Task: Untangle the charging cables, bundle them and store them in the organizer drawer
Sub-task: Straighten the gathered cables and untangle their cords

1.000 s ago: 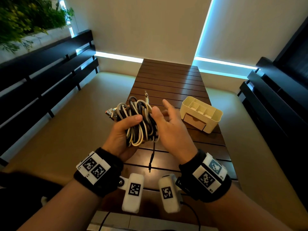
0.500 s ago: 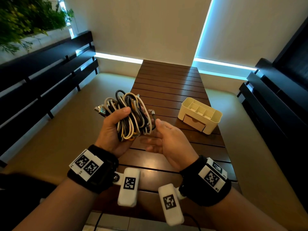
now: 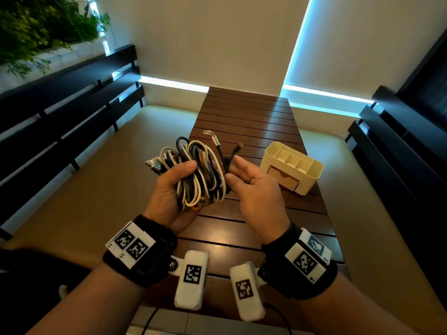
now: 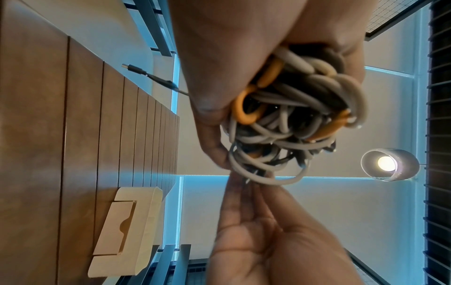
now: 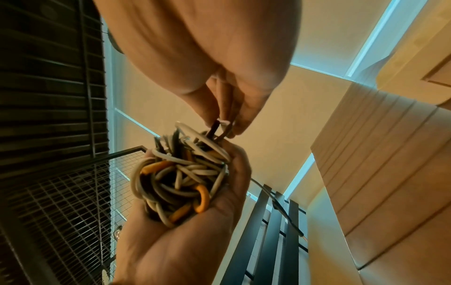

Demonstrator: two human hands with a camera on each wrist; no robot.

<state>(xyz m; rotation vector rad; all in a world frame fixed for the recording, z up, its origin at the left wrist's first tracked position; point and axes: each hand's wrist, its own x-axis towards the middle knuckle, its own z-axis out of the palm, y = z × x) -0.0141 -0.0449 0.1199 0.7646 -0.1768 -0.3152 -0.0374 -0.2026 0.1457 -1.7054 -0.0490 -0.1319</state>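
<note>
A tangle of white, grey, black and orange charging cables (image 3: 200, 175) is held above the wooden table (image 3: 244, 117), gripped in my left hand (image 3: 169, 189) with the thumb across its front. My right hand (image 3: 251, 187) is at the tangle's right side, and its fingertips (image 5: 234, 123) pinch a black cable (image 3: 223, 155) whose plug ends stick up. The wrist views show the tangle (image 4: 288, 123) (image 5: 180, 179) packed in the left palm. The cream organizer (image 3: 292, 165) stands to the right on the table, its drawer (image 3: 283, 176) shut.
Dark slatted benches (image 3: 72, 112) run along both sides of the narrow table, over a pale floor. A plant (image 3: 43, 25) is at the far left. A lit lamp (image 4: 388, 164) shows in the left wrist view. A loose black plug (image 4: 146, 74) hangs beyond the left hand.
The right hand has come up from under the tangle to its right side and taken hold of the black cable. The cable's plug ends now stick up above the tangle.
</note>
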